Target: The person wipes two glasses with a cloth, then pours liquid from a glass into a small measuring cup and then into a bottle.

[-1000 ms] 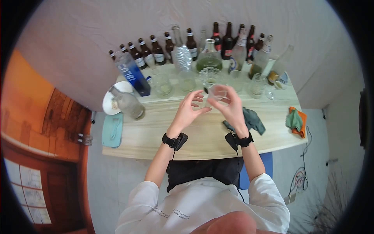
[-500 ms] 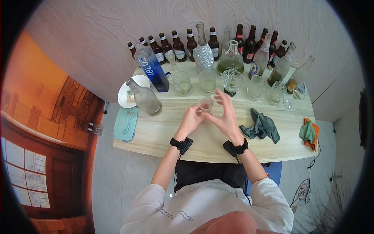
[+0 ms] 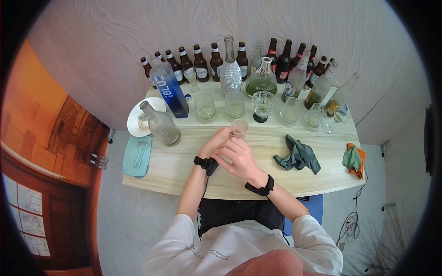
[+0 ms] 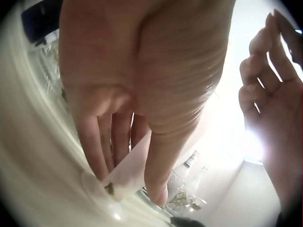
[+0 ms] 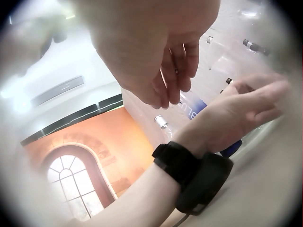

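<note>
My left hand [image 3: 220,139] grips a small clear cup [image 3: 239,127] above the front half of the table, its mouth facing up toward the head camera. In the left wrist view the thumb and fingers close around the cup's pale side [image 4: 130,170]. My right hand [image 3: 238,158] hovers beside the left hand and overlaps it in the head view. Its fingers are loosely bent and hold nothing, as the right wrist view of that hand [image 5: 156,56] also shows. Behind the cup stand a tumbler [image 3: 235,106] and a dark-footed glass bowl [image 3: 264,105].
Brown bottles [image 3: 200,64] line the back, with a green-filled decanter [image 3: 261,85] among them. Left are a blue bottle [image 3: 171,92], a clear bottle [image 3: 161,126], a plate [image 3: 133,122] and a peeler [image 3: 139,154] on a turquoise board [image 3: 131,165]. A dark green cloth [image 3: 299,158] lies right.
The cup passed from my right hand into my left and came lower. My right hand then let go, swung left and now lies across the left hand in view. The head view shifted.
</note>
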Available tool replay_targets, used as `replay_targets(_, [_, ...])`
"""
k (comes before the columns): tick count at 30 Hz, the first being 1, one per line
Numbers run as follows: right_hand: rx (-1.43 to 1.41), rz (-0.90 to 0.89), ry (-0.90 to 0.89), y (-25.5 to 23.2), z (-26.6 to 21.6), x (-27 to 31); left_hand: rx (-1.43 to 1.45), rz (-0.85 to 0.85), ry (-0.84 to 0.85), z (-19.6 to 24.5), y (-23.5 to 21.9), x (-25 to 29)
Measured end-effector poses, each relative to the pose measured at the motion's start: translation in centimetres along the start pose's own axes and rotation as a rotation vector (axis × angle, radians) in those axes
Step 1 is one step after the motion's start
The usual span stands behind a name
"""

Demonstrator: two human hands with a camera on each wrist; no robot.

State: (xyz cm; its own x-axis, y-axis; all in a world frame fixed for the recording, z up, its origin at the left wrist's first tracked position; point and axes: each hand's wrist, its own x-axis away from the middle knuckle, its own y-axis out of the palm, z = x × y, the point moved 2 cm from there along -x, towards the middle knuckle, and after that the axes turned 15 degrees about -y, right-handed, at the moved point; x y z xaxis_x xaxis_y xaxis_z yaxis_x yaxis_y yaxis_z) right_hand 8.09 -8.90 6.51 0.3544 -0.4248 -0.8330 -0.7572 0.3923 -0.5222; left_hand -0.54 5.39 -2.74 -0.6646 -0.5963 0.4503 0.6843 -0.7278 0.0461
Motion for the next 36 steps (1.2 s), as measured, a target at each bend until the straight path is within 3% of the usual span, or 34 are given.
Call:
replay_targets(1, [0.001, 0.015, -0.009, 0.1, 0.4, 0.1, 0.203, -0.076, -0.076, -0.6, -0.8, -0.1])
replay_targets(4, [0.013, 0.054, -0.004, -0.7, 1.4, -1.1, -0.393, 0.103, 0.305, -0.4, -3.4, 2.5])
replay_targets(5, [0.015, 0.117, 0.081, -0.9, 1.9, -2.1, -0.443, 0.199, 0.155, -0.5, -5.1, 4.4])
replay_targets(8, [-0.11, 0.245, 0.315, -0.1, 3.0, -3.5, -0.335, 0.289, 0.036, -0.4, -6.6, 7.3])
replay_targets(11, [-0.29, 0.221, 0.48, 3.5, 6.2, -3.1, -0.252, 0.328, 0.031, -1.2, -7.4, 8.2])
replay_targets(14, [-0.352, 0.071, 0.659, 7.7, 9.7, -1.0, -0.234, 0.354, 0.042, -2.4, -8.5, 8.1])
replay_targets(21, [-0.137, 0.056, 0.611, 12.8, 13.0, -1.6, -0.301, 0.498, 0.003, -4.2, -9.9, 7.9])
replay_targets(24, [-0.143, 0.12, 0.656, 14.0, 13.8, -3.0, -0.323, 0.486, -0.027, -2.3, -9.2, 9.6])
replay_targets(36, [-0.015, 0.113, 0.676, 14.1, 14.7, -4.5, -0.29, 0.503, 0.03, -3.5, -9.6, 8.6])
